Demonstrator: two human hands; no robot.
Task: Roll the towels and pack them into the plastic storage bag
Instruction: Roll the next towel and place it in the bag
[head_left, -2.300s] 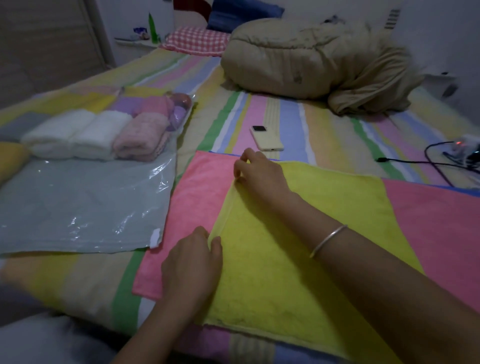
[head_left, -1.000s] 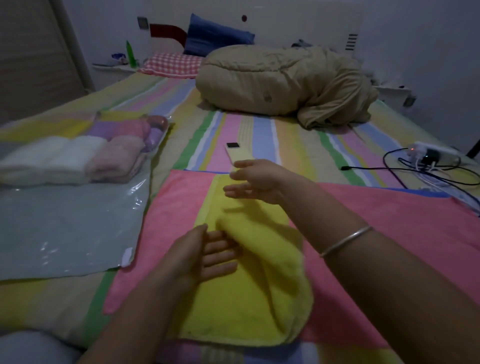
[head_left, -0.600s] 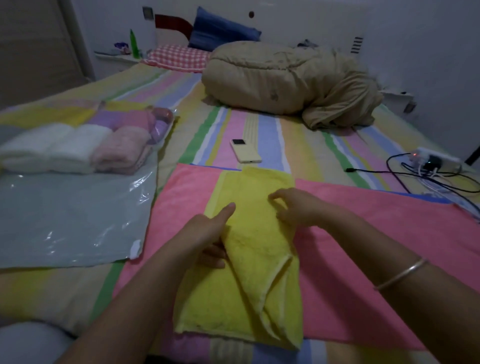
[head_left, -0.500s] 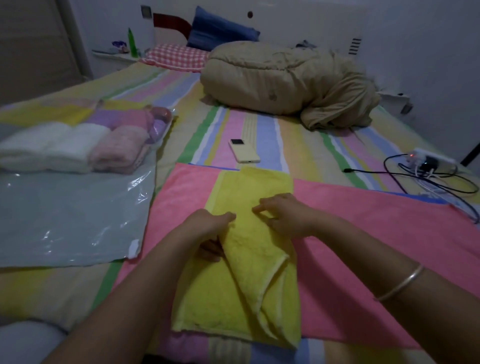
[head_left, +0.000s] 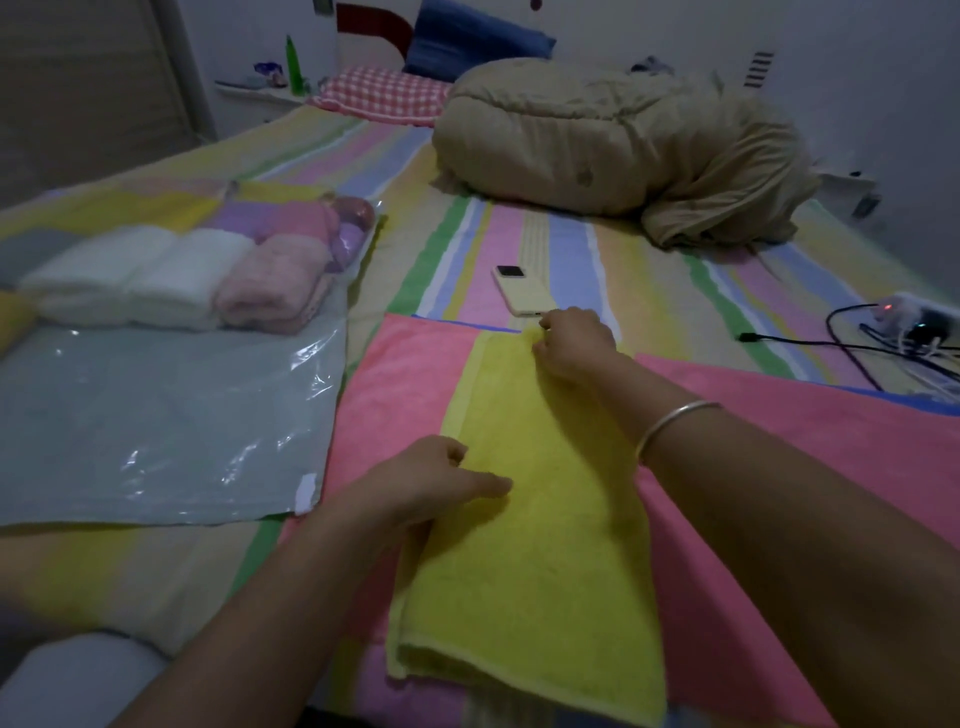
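Striped bed (head_left: 649, 270). Plastic storage bag (head_left: 156, 415) flat at 9 o'clock. Pink towel (head_left: 405, 374) spread from 6 to 3. Phone (head_left: 519, 291) at 12; beige quilt bundle (head_left: 597, 140) at 1; power strip (head_left: 914, 317) at 3.

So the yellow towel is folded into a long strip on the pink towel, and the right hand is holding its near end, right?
Not quite. The head view shows the right hand holding the yellow towel at its far end, by the phone, not the near end. The towel is indeed a long folded strip on the pink towel.
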